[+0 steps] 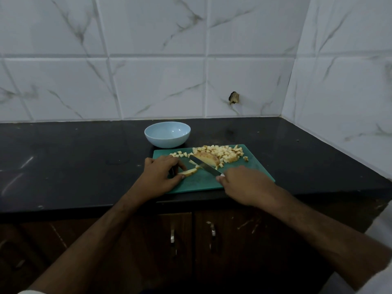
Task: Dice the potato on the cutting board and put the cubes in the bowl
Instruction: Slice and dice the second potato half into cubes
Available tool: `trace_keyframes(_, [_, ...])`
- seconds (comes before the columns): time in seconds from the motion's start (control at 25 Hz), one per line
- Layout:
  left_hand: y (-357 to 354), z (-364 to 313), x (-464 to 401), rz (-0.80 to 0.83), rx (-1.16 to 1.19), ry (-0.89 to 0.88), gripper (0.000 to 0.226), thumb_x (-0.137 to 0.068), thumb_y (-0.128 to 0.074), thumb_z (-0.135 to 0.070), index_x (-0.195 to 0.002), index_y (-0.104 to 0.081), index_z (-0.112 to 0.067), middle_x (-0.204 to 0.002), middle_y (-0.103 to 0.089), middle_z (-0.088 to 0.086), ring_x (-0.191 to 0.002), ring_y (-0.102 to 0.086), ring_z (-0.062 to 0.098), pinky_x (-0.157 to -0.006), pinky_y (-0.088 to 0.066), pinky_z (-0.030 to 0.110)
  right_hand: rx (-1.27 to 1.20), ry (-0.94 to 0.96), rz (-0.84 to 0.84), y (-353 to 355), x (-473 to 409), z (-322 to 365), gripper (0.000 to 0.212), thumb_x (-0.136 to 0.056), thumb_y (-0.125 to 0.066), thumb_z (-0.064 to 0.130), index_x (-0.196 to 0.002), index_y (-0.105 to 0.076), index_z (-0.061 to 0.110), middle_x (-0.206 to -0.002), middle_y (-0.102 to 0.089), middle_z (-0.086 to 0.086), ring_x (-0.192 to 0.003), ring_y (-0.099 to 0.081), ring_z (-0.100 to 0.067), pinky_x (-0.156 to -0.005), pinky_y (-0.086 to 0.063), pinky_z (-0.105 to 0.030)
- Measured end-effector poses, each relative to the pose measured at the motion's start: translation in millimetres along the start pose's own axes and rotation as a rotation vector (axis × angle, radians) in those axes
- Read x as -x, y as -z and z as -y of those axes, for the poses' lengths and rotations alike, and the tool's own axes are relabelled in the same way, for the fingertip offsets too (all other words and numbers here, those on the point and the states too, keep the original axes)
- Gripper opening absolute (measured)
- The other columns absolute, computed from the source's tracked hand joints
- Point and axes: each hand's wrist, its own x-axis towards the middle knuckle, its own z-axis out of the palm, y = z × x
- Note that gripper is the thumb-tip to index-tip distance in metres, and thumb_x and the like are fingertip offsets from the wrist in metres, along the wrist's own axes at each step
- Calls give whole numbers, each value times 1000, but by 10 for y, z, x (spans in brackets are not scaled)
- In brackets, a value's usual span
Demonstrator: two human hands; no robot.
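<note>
Black stone counter carries the green plastic cutting board at frame centre. Your left hand pinches a pale potato strip; your right hand grips the steel knife. Keep fingertips curled back, cut even cubes. The light blue bowl, above, holds nothing.

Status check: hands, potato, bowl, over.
Left hand pinning potato strip on cutting board; right hand gripping knife. Cubes piled far side, one chunk uncut. Bowl empty, path clear.
</note>
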Motion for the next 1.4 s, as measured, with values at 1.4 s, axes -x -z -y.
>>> trace_keyframes(1.4, [4,45,9,-50,12,133,17,-83,-69,-47,-76,-62,-33,-82,-64,-18,-88,-54,-1,-81,-24,36,-22,2,34,-118,-37,233,38,-109,-36,46,-91,-57,20,-83,-59,1,-75,-58,-11,-73,-50,-34])
